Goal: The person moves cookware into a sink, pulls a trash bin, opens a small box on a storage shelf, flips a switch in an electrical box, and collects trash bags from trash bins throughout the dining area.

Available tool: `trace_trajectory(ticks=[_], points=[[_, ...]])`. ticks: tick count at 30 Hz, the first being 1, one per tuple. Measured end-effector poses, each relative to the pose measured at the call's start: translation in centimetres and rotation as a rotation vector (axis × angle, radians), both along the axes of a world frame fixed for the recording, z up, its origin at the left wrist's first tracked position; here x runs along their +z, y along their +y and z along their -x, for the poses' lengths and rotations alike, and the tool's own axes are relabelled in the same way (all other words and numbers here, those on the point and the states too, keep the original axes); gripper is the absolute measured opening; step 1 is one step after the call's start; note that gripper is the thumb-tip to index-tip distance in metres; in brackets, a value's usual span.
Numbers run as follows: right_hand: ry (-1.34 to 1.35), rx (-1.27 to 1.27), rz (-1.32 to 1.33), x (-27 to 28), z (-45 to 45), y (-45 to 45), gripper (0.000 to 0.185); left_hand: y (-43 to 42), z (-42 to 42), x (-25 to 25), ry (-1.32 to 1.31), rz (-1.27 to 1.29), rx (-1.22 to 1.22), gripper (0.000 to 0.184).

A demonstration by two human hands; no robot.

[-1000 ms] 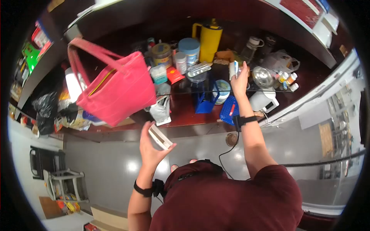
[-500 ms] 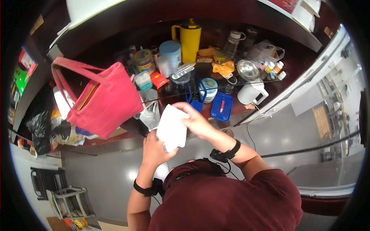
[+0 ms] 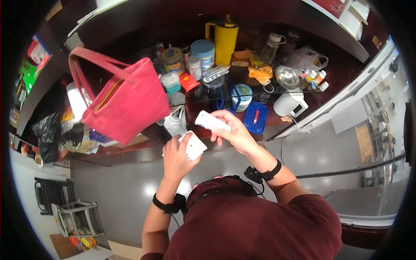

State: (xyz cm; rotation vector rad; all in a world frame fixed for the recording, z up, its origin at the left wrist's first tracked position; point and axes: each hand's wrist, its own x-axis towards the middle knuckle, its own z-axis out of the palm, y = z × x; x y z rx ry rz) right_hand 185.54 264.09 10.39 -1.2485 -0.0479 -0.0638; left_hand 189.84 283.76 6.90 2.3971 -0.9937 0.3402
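You have a small white box [image 3: 197, 147] in your left hand [image 3: 174, 158], thumb and fingers wrapped round its sides with a pale, flat face turned up. Your right hand [image 3: 236, 132] pinches a slim white packet [image 3: 212, 121] between thumb and fingers, its far end pointing up and toward the left. Both are in the air just off the front edge of the counter [image 3: 194, 112], near each other but with a gap between them.

So far, picking up is done for both pieces: each is in a hand and neither rests on the counter. Still open is setting either down; they are not joined, and whether the box holds anything you can't tell from here.

Around them, the pink tote bag [image 3: 130, 102] is by the front edge, left of your hands. The blue basket [image 3: 255, 119] lies by that edge on the right, with the white kettle [image 3: 287, 104] beside it. Farther back, the yellow tumbler [image 3: 226, 45] stands upright, and small bottles [image 3: 320, 77] cluster toward the right end.
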Motion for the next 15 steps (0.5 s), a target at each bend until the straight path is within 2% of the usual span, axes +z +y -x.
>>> trace_trajectory(ticks=[3,4,10,13,15], points=[[0.088,0.24,0.065,-0.5,0.3,1.7,0.038,0.1,-0.1,-0.7,-0.04,-0.004,-0.007,0.066],[0.014,0.173,0.177,-1.4,0.0,2.4,0.039,0.0,-0.1,-0.7,-0.046,0.009,-0.006,0.065],[0.037,0.068,0.458,-3.0,0.0,2.4,0.038,0.4,-0.2,-0.8,-0.008,0.161,-0.052,0.069],[-0.172,-0.096,0.674,-2.8,0.1,2.1,0.038,0.4,-0.2,-1.2,0.031,0.328,-0.108,0.072],[-0.292,-0.152,0.914,-2.1,0.4,2.2,0.038,0.3,-0.3,-1.4,0.03,0.407,-0.128,0.073]])
